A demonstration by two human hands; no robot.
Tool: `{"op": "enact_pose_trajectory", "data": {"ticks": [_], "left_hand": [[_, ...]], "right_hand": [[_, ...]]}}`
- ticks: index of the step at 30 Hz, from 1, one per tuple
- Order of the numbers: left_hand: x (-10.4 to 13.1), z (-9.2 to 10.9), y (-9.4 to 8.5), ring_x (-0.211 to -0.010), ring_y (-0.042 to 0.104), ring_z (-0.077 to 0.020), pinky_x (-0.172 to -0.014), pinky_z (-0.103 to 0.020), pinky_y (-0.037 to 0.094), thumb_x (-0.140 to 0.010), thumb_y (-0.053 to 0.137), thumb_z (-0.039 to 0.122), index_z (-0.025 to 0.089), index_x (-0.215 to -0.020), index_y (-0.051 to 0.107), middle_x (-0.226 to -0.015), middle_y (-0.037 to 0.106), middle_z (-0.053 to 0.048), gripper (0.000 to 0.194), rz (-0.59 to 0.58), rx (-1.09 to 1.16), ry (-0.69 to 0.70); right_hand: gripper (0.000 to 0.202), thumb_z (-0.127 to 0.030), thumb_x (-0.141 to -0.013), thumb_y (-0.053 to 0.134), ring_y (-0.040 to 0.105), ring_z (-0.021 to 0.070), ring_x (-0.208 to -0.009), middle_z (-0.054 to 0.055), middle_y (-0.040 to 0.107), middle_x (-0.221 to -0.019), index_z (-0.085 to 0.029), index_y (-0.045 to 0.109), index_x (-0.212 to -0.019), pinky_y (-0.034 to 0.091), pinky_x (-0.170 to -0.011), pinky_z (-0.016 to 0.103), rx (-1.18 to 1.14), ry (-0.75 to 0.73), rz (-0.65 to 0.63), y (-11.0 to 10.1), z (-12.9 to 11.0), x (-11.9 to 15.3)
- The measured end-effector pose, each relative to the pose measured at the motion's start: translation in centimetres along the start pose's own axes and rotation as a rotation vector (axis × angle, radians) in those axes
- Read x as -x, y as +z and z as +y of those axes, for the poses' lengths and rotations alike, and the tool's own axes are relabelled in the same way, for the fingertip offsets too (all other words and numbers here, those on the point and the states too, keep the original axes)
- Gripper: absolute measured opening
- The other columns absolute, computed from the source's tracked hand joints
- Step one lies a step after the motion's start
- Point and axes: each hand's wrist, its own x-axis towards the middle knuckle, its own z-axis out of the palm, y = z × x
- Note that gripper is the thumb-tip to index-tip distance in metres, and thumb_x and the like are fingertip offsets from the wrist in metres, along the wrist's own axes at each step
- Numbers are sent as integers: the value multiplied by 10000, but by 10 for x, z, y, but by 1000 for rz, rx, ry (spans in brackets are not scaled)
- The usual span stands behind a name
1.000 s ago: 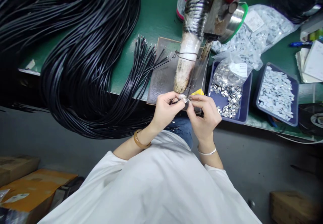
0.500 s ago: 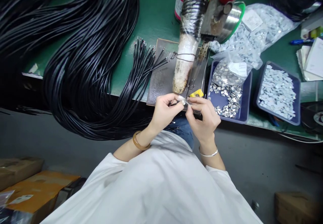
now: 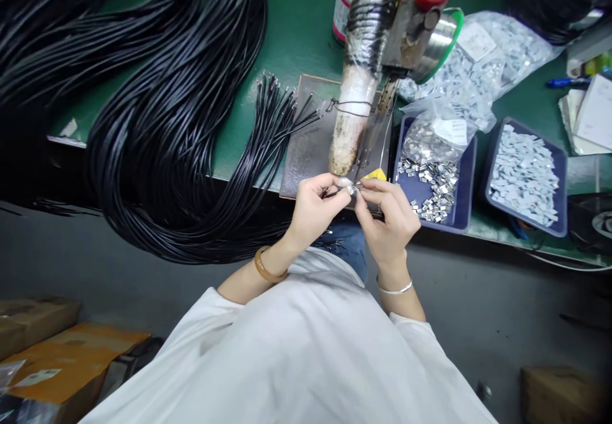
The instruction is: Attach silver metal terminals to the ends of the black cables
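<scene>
My left hand [image 3: 315, 207] is closed in a pinch on a thin black cable [image 3: 331, 192], close to its end. My right hand [image 3: 389, 220] pinches a small silvery metal piece [image 3: 352, 189] with thumb and fingertips, right at that cable end. The fingertips hide much of the piece, and whether it is attached to the cable I cannot tell. Both hands meet at the front edge of a dark board [image 3: 306, 156], just below a dirty white nozzle [image 3: 345, 143]. A yellow item [image 3: 375, 175] lies behind my right fingers.
Black cables [image 3: 182, 124] lie in thick coils on the left, with a fanned bundle of ends [image 3: 272, 108] at the board. On the right stand a blue tray [image 3: 466, 188] of small metal shells and another tray [image 3: 564, 188] of pale flat pieces. A green-rimmed spool [image 3: 442, 44] stands behind.
Both hands stay together at the same spot, with the fingertips shifted very slightly. The cable and metal piece are still held. The view has moved a little.
</scene>
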Motion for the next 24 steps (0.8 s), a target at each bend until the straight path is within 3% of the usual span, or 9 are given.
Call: {"op": "enact_pose_trajectory", "data": {"ticks": [8, 24], "left_hand": [[-2, 3, -3, -561, 309, -74, -562, -237, 260, -717, 668, 191, 154, -590, 584, -547, 368, 58, 156, -14, 0, -25], [0, 6, -2, -546, 273, -70, -552, -248, 237, -712, 678, 202, 160, -617, 584, -538, 326, 68, 141, -29, 45, -43]], "right_hand": [[158, -88, -847, 660, 750, 146, -900, 43, 760, -1050, -234, 633, -899, 627, -797, 261, 17, -26, -29, -1, -1, 2], [147, -99, -860, 656, 735, 150, -909, 56, 757, -1016, -231, 606, -901, 621, -817, 309, -10, 12, 13, -2, -3, 1]]}}
